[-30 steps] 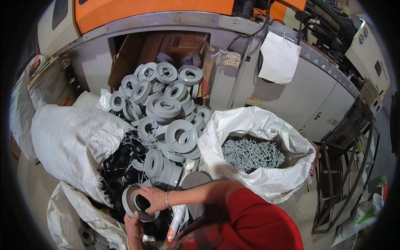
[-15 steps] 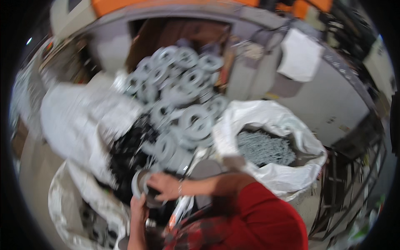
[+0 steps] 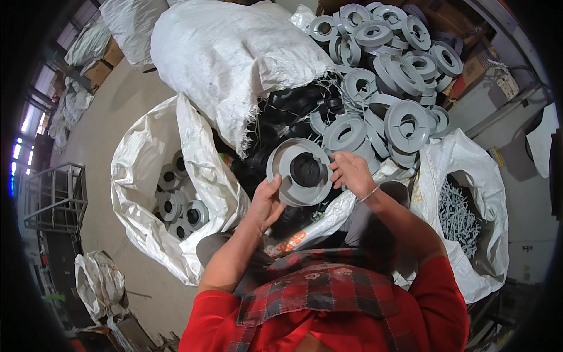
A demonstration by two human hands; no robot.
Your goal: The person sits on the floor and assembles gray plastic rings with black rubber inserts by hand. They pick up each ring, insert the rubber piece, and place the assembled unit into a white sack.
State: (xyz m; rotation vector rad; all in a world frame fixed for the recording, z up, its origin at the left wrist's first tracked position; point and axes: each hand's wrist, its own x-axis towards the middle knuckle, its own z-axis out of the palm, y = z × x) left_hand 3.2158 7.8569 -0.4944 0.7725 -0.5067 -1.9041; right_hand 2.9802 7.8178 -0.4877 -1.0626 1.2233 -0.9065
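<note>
My left hand (image 3: 267, 205) grips a round grey plastic flanged ring (image 3: 287, 189) by its lower left rim, with the thumb over the edge. A black ring-shaped piece (image 3: 307, 169) sits in the middle of that ring. Beside the right rim is my right hand (image 3: 353, 174), its fingers loosely bent and apart; whether the fingertips touch the rim I cannot tell. Just beyond my hands, black pieces (image 3: 281, 114) spill from the mouth of a big white woven sack (image 3: 229, 53). A heap of similar grey rings (image 3: 406, 126) lies to the far right.
At the left, an open white sack (image 3: 143, 146) contains several grey rings with black centres (image 3: 171, 206). Another open white sack (image 3: 495, 193) at the right is filled with metal screws or nails (image 3: 458, 217). A metal frame (image 3: 56, 190) stands on the floor (image 3: 126, 120) further left.
The view has swung toward the left and sharpened. My right hand has drawn back from inside the grey ring to its right side. My left hand keeps its hold.
</note>
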